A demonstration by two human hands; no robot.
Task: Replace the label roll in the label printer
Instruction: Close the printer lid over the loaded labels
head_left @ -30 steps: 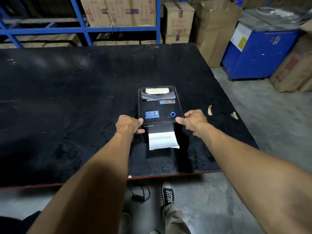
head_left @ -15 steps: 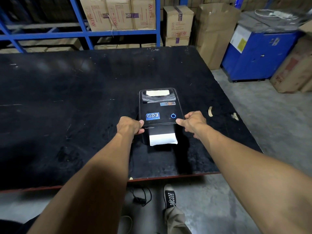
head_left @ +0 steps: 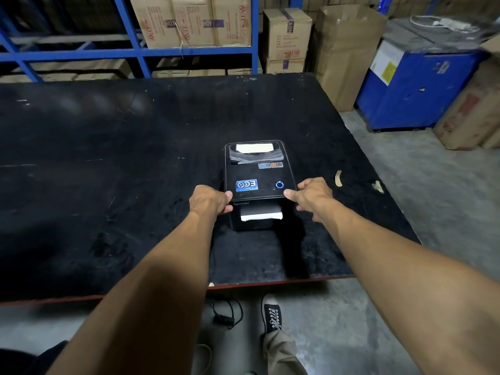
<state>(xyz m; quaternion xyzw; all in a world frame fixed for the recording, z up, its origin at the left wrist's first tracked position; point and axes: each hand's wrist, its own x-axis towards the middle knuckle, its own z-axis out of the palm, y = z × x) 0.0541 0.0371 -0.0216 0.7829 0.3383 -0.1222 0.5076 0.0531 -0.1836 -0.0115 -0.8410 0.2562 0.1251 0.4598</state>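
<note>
A black label printer (head_left: 258,174) stands on the black table (head_left: 108,171), its lid down, with a lit blue ring button on top. White label paper (head_left: 261,216) shows at its front slot, and a white roll (head_left: 253,148) shows through the lid's window. My left hand (head_left: 209,200) grips the printer's front left corner, thumb on the lid edge. At the front right corner, my right hand (head_left: 311,197) holds the printer with its thumb on the lid and its fingers down the side.
Two paper scraps (head_left: 338,177) lie on the table to the right of the printer. Blue shelving (head_left: 135,52) with cardboard boxes stands behind the table. A blue machine (head_left: 416,87) and cartons stand at the right. A cable (head_left: 224,312) and my shoe are on the floor below.
The white label strip that hung out of the front slot is now much shorter, drawn back toward the slot. Both hands stay at the printer's front corners.
</note>
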